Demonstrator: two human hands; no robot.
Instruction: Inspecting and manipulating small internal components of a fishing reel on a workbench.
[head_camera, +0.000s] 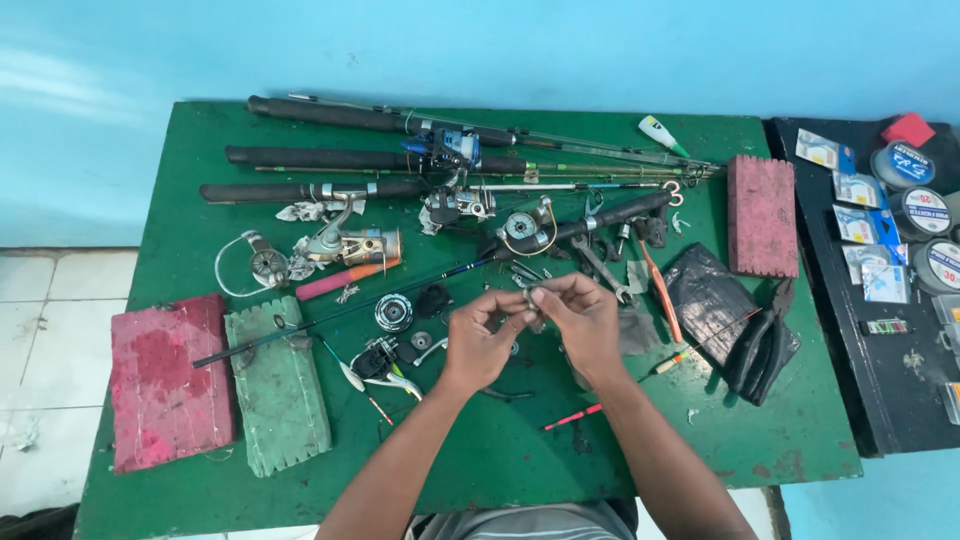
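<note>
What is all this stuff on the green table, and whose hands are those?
This one picture comes from a camera worn on a person's head, looking down, so the two bare hands are that person's own. The left hand and right hand meet over the middle of the green wooden table, pinching a small silvery metal part between their fingers. It is too tiny to tell exactly what it is. Behind them lie long dark fishing rods and a shiny metal fishing reel. At the left sit a red foam block and a green foam block. Black-handled pliers lie at the right.

Two bare forearms, no sleeves, bare hands, grey striped garment at the waist
</note>
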